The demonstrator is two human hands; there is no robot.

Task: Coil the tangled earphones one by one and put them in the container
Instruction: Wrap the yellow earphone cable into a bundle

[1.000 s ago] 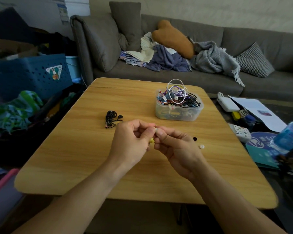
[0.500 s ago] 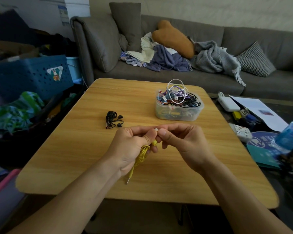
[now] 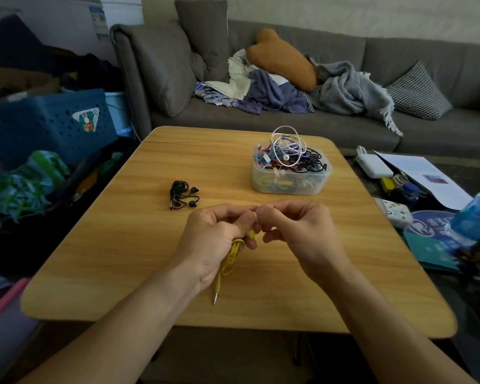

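Both hands (image 3: pixel 257 234) pinching yellow earphones (image 3: pixel 229 259) between them (plug dangling below)

Your left hand (image 3: pixel 216 239) hides most of the yellow earphones (image 3: pixel 227 261); you see only a loop and the plug below your palm. What your right hand (image 3: pixel 297 231) pinches is too small to tell. The bottle (image 3: pixel 477 214) at the right edge is blurred and cut off.
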